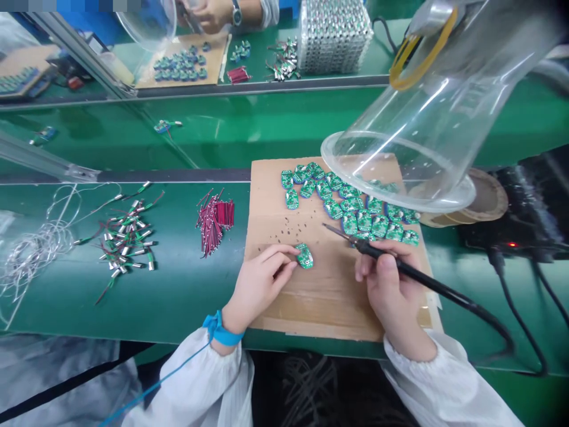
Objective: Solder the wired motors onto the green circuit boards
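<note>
A green bench (178, 302) carries a sheet of cardboard (269, 219), and a clear plastic funnel (413, 136) leans in over its far right corner. A cluster of green circuit boards (364, 220) lies toward the cardboard's far side. One single board (305, 257) sits nearer the middle, apart from them. The left hand (263, 279) has fingertips on that board's left side; whether its grip pinches or merely steadies it, I cannot tell. The right hand (393, 290) has its grip closed around a black-handled soldering iron (423, 277), tip pointing left. Red wires (216, 222) lie left of the cardboard.
</note>
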{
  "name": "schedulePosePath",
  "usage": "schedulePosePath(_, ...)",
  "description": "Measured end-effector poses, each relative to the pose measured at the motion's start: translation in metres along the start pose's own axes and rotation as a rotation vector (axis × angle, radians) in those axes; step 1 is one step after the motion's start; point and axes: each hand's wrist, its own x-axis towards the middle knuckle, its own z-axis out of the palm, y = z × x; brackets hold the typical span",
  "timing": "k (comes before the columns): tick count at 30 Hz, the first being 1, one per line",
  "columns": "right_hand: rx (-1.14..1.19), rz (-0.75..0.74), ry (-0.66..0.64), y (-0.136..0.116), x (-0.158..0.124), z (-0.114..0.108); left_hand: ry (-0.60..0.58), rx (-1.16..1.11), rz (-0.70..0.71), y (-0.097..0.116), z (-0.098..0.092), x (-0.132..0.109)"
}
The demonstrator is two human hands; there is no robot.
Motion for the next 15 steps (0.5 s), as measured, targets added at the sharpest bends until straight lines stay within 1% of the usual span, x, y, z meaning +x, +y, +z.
schedulePosePath(2, -0.106, 0.002, -0.099, -0.006, 0.002, 0.001, -0.001, -0.019, 0.028, -0.001, -0.001, 0.0)
schedulePosePath(5, -0.326, -0.026, -0.3, -0.012, 0.012, 0.008, -0.001, -0.034, 0.052, -0.001, 0.0, 0.001)
schedulePosePath(8, -0.485, -0.183, -0.449, -0.01, 0.024, 0.026, 0.003, -0.021, 0.083, -0.002, -0.001, 0.001)
schedulePosePath(10, -0.526, -0.306, -0.551, -0.004, 0.029, 0.037, 0.043, 0.022, 0.076, -0.009, -0.01, 0.001)
schedulePosePath(11, -0.535, -0.355, -0.601, 0.0, 0.03, 0.041, 0.104, 0.067, 0.043, -0.017, -0.019, -0.001)
schedulePosePath(12, -0.565, -0.383, -0.664, 0.006, 0.03, 0.043, 0.197, 0.129, -0.009, -0.027, -0.032, -0.003)
schedulePosePath(13, -0.622, -0.374, -0.706, 0.013, 0.03, 0.043, 0.309, 0.199, -0.075, -0.039, -0.048, -0.008)
schedulePosePath(14, -0.663, -0.379, -0.723, 0.021, 0.029, 0.042, 0.447, 0.282, -0.147, -0.052, -0.068, -0.015)
schedulePosePath(15, -0.676, -0.4, -0.697, 0.031, 0.029, 0.04, 0.561, 0.351, -0.211, -0.065, -0.089, -0.025)
